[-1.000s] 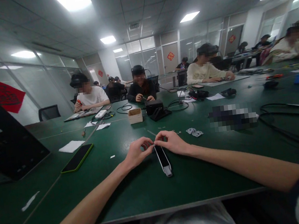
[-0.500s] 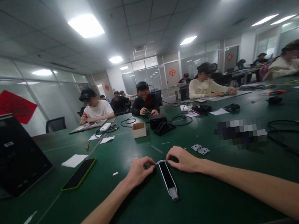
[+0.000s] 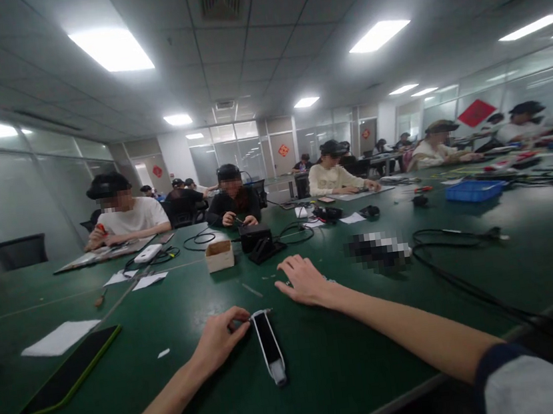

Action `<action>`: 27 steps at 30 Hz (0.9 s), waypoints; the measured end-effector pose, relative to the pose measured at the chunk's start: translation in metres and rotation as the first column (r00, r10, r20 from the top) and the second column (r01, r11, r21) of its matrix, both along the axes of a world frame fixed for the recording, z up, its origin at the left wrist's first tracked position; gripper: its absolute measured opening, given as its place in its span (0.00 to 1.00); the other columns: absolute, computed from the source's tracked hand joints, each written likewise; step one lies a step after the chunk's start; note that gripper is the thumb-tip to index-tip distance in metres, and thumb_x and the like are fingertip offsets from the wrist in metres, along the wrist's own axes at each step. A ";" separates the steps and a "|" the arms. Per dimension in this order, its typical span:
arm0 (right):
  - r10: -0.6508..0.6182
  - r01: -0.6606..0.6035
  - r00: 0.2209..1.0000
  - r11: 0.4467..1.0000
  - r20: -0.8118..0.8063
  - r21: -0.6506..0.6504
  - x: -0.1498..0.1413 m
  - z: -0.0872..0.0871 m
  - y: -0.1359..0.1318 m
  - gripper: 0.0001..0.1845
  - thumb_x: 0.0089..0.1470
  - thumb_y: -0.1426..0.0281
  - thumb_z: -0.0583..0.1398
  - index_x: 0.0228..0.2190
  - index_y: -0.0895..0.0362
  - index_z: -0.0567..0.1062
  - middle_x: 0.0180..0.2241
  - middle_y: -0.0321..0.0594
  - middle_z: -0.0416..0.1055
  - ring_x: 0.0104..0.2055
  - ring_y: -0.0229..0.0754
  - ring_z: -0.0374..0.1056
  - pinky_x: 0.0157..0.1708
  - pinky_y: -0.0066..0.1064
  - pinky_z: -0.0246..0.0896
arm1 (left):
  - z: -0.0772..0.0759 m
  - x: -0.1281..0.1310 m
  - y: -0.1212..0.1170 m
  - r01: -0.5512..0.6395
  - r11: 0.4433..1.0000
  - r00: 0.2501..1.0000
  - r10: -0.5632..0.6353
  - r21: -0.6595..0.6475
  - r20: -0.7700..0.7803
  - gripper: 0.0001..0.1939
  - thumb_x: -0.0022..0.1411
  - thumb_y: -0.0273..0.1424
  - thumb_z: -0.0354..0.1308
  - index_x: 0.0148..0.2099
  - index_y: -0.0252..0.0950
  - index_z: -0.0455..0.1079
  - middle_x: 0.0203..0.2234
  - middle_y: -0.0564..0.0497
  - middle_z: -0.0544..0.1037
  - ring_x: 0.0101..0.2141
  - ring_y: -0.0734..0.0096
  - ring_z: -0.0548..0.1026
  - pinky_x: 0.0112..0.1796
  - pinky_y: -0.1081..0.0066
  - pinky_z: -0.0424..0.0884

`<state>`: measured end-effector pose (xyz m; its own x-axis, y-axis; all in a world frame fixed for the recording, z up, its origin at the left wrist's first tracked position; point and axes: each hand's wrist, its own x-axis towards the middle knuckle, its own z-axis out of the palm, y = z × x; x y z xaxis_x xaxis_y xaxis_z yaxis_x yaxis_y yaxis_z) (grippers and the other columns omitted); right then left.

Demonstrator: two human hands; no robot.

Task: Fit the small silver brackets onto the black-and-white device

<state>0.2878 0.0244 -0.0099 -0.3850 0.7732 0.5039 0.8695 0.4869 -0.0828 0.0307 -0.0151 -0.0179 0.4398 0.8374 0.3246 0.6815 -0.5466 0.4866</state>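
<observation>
A long, narrow device with a white frame and a black middle (image 3: 269, 342) lies on the green table, its grey end toward me. A thin metal pin (image 3: 269, 311) sticks out sideways at its far end. At that end's left side, my left hand (image 3: 219, 340) is closed, thumb and index finger pinching the pin's left end. My right hand (image 3: 306, 280) is off the device, reaching forward to the right with fingers apart, low over the table. Small metal plates (image 3: 332, 281) are mostly hidden behind that hand.
A green-edged phone (image 3: 69, 372) and a white cloth or paper (image 3: 61, 338) lie at left. Beyond the hands stand a small open box (image 3: 220, 257) and a black stand (image 3: 261, 244). Black cables (image 3: 458, 272) and a blue tray (image 3: 475, 190) are at right. Several people sit across the table.
My right hand has let go of the device's right side and moved forward and right, fingers spreading. The left hand stays at the device. The view has turned right.
</observation>
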 end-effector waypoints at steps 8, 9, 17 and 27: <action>-0.703 0.707 0.700 0.661 0.123 -0.249 0.095 -0.014 0.058 0.39 0.59 0.50 0.46 0.61 0.64 0.52 0.62 0.62 0.43 0.62 0.68 0.38 0.51 0.67 0.38 | 0.002 0.002 -0.001 0.000 0.999 0.998 -0.004 -0.054 -0.070 0.15 0.58 0.38 0.52 0.43 0.38 0.72 0.37 0.50 0.80 0.29 0.68 0.75 0.33 0.70 0.70; -0.723 0.724 0.678 0.628 0.132 -0.284 0.102 -0.017 0.062 0.39 0.59 0.50 0.46 0.62 0.63 0.52 0.62 0.62 0.42 0.62 0.69 0.38 0.51 0.68 0.38 | 0.003 0.003 -0.002 -0.001 0.998 0.998 -0.003 -0.058 -0.070 0.15 0.58 0.38 0.52 0.43 0.38 0.72 0.37 0.50 0.80 0.29 0.68 0.75 0.33 0.70 0.70; -0.688 0.696 0.710 0.656 0.150 -0.292 0.101 -0.023 0.070 0.40 0.59 0.49 0.45 0.63 0.62 0.49 0.63 0.62 0.39 0.62 0.70 0.34 0.50 0.71 0.35 | 0.002 0.003 -0.001 -0.005 0.999 0.997 0.002 -0.039 -0.083 0.16 0.59 0.40 0.51 0.44 0.37 0.72 0.37 0.49 0.79 0.27 0.69 0.74 0.32 0.69 0.70; -0.713 0.746 0.663 0.602 0.230 -0.284 0.103 -0.029 0.071 0.40 0.58 0.48 0.45 0.63 0.61 0.50 0.64 0.62 0.36 0.62 0.74 0.31 0.46 0.77 0.29 | -0.003 0.001 0.003 0.003 1.000 0.994 -0.002 0.006 -0.112 0.15 0.60 0.39 0.50 0.44 0.38 0.72 0.35 0.50 0.79 0.28 0.68 0.74 0.32 0.70 0.70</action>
